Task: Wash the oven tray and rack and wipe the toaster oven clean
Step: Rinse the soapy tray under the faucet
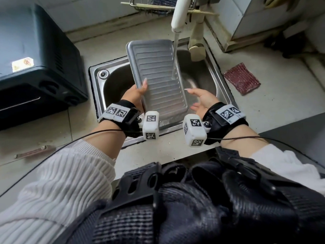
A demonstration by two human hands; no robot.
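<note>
A ribbed metal oven tray (156, 74) stands tilted in the steel sink (103, 88), its far end leaning on the back rim. Water runs from the white faucet (179, 16) onto the tray's right side. My left hand (135, 94) grips the tray's left edge, thumb on its face. Just right of the tray's near corner, my right hand (202, 101) is held with fingers spread, holding nothing. The black toaster oven (35, 67) sits on the counter at the left. No rack is in view.
A dark red cloth (241, 78) lies on the counter right of the sink. A wire dish rack (151, 4) with chopsticks stands behind the faucet. White cabinets rise at the back right. A metal handle (33, 152) lies at the counter's front left.
</note>
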